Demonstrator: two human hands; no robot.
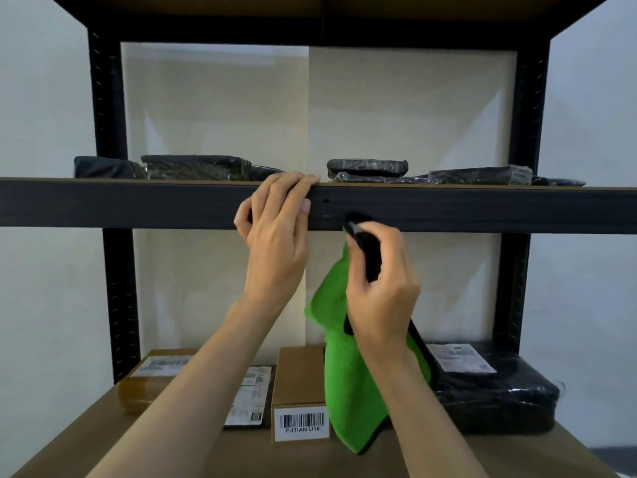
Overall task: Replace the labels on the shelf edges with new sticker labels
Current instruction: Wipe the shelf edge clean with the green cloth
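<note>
Shelf edge: The dark front beam [482, 208] is running across the full width at hand level, between the rack's two black uprights.
Left hand: The left hand [275, 232] is gripping the beam just left of centre, with its fingers hooking over the top edge and its thumb lying on the front face.
Right hand: The right hand [382, 294] is closing around a black tool [367, 250], whose tip is touching the lower part of the beam face. The tool is blurred and is possibly a scraper.
Cloth: A green cloth [348, 391] with dark trim is hanging from the same fist, draping down in front of the lower shelf's goods.
Room above: Black wrapped packages [196, 166] are lying flat behind the beam's top edge, leaving the bay open above them.
Room below: A cardboard box [300, 381] bearing a barcode label is sitting near the lower shelf's front edge, with a black parcel [496, 398] to its right.
</note>
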